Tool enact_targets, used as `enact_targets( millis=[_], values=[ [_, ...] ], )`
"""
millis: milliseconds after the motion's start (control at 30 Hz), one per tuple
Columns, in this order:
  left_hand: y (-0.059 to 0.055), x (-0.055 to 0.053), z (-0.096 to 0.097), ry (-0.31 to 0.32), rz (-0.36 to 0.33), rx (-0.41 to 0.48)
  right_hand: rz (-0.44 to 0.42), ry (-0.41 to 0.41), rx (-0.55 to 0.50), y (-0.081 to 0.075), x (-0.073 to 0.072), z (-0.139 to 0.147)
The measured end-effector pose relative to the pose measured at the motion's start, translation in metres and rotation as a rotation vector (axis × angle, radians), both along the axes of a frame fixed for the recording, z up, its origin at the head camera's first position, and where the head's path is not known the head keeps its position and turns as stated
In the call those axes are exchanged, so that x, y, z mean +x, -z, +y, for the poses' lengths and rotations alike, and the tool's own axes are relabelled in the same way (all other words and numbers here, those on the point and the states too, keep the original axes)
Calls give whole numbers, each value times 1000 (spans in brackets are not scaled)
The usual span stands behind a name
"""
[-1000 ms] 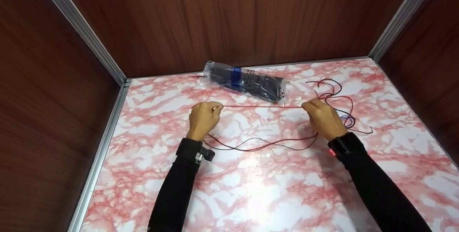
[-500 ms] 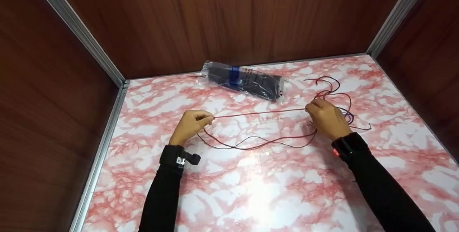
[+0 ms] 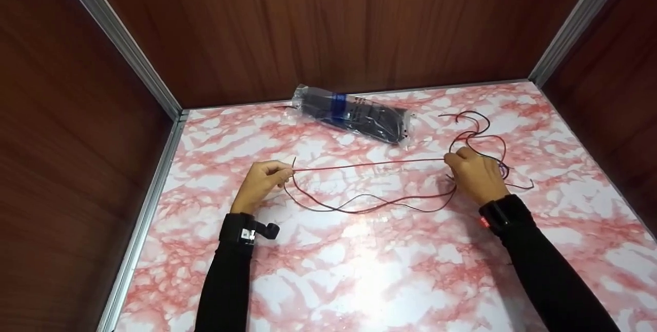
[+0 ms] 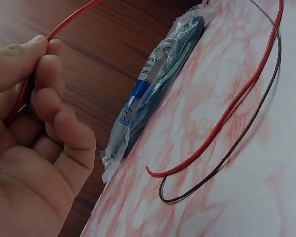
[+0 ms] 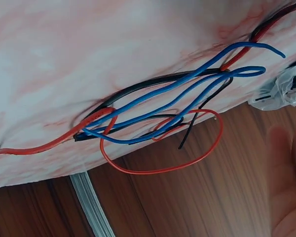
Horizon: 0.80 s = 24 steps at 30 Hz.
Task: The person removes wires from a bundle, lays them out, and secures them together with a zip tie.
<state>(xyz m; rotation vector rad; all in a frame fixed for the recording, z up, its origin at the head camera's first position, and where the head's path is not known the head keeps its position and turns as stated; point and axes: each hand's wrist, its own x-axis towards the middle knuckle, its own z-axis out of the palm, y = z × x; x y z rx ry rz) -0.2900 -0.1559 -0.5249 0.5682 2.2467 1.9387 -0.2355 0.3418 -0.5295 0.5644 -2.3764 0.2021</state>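
A red wire point(image 3: 369, 163) runs nearly straight between the two hands in the head view. The left hand point(image 3: 259, 183) pinches one end of that stretch between thumb and fingers; in the left wrist view the wire passes through the curled fingers into the palm. At the other end, the right hand point(image 3: 477, 175) pinches it with its fingertips. Below this stretch, a thicker red wire point(image 4: 227, 111) and a thin dark wire point(image 4: 237, 143) curve across the tabletop. Beside the right hand lies a tangle of blue wire point(image 5: 158, 94), black wire point(image 5: 133, 89) and red wire point(image 5: 158, 172).
A clear plastic package point(image 3: 354, 116) with dark contents and a blue band lies near the back wall. Brown wood-look panels point(image 3: 354, 24) with metal edging enclose the red-and-white marbled table point(image 3: 328, 280) at the back and sides.
The left hand has moved left and toward the person, lengthening the stretch of red wire between the hands. The right hand has shifted slightly right and nearer, still pinching the wire.
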Motion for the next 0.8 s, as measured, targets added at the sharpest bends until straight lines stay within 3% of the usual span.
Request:
enact_targets(
  millis=[133,233,367,467,533,633,667,733,800],
  values=[
    [5,0,-7,-46,-32,30,27,27,-35,4,1,0],
    [5,-1,-9,-25,-32,61,-18,10,-63,7,3,4],
    [4,2,-17,132,-78,150,-105,-32,-82,10,4,12],
    [0,6,-23,261,-90,84,-133,-28,-80,11,4,17],
    [-4,8,-23,334,-80,-32,-120,8,-69,12,5,20],
    [-21,16,-17,408,-32,-270,-36,59,-25,10,4,24],
    [-25,18,-14,417,21,-384,-1,68,-13,8,3,24],
    [-34,22,-7,414,194,-613,63,67,6,4,1,23],
    [-40,25,-2,345,408,-841,106,54,23,-1,-1,20]
  ],
)
